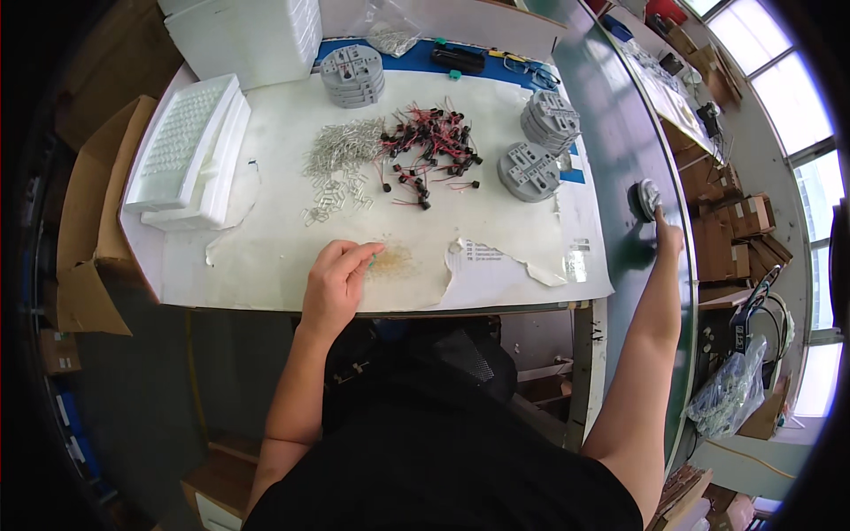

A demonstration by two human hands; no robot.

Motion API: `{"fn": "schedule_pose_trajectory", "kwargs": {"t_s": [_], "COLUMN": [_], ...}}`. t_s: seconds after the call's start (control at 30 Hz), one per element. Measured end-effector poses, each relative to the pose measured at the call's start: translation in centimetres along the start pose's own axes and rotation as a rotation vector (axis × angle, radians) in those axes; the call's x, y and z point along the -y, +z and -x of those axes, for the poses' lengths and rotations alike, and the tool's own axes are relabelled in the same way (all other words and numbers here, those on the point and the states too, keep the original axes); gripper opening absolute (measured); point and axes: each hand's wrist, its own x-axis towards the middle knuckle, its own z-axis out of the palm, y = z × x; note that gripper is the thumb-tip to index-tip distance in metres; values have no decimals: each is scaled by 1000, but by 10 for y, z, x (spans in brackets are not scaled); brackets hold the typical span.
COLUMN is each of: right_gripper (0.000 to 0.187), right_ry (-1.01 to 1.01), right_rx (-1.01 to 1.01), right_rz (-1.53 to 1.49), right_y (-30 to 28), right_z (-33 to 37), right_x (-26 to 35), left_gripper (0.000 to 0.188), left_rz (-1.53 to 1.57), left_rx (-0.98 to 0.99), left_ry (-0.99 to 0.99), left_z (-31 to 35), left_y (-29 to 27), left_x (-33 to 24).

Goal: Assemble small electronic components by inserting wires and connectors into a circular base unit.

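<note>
My left hand [331, 290] is over the near edge of the white worktop, its fingers pinched together. A speck of green shows at the fingertips, too small to name. Far to the right, my right hand [669, 237] reaches onto the green conveyor belt and grips the near edge of a round grey plastic part [650, 196]. Beyond my left hand lie a heap of small clear U-shaped pieces [341, 152] and a pile of black components with red leads [432, 146]. Stacks of round grey parts [352, 76] stand at the back, with more stacks [529, 171] at the right.
White foam trays [188, 150] sit at the left, beside an open cardboard box [93, 221]. A black tool [458, 60] and glasses [534, 71] lie on the blue strip at the back. Torn paper [496, 274] covers the near right of the worktop. The conveyor belt [620, 133] runs along the right.
</note>
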Motion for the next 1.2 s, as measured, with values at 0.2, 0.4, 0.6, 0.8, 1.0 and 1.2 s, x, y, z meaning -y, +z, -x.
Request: {"fn": "schedule_pose_trajectory", "kwargs": {"t_s": [0.2, 0.4, 0.6, 0.8, 1.0, 1.2], "right_gripper": [60, 56, 62, 42, 24, 23], "right_ry": [-29, -473, -745, -647, -712, -874], "right_rx": [-97, 347, 141, 119, 380, 727], "right_rz": [-623, -444, -455, -377, -719, -834], "right_y": [-47, -107, -142, -120, -164, -135], "right_z": [94, 223, 299, 306, 359, 445], "right_x": [82, 220, 249, 262, 274, 289], "left_gripper": [26, 27, 27, 25, 47, 77], "left_rz": [-67, -32, -154, -161, 34, -25], "left_rx": [-27, 21, -15, -50, -200, -99], "left_ry": [-67, -65, 19, 56, 45, 89], "left_z": [3, 7, 9, 8, 8, -1], "left_y": [2, -4, -2, 0, -4, 0], "left_x": [-11, -4, -8, -5, -6, -22]}}
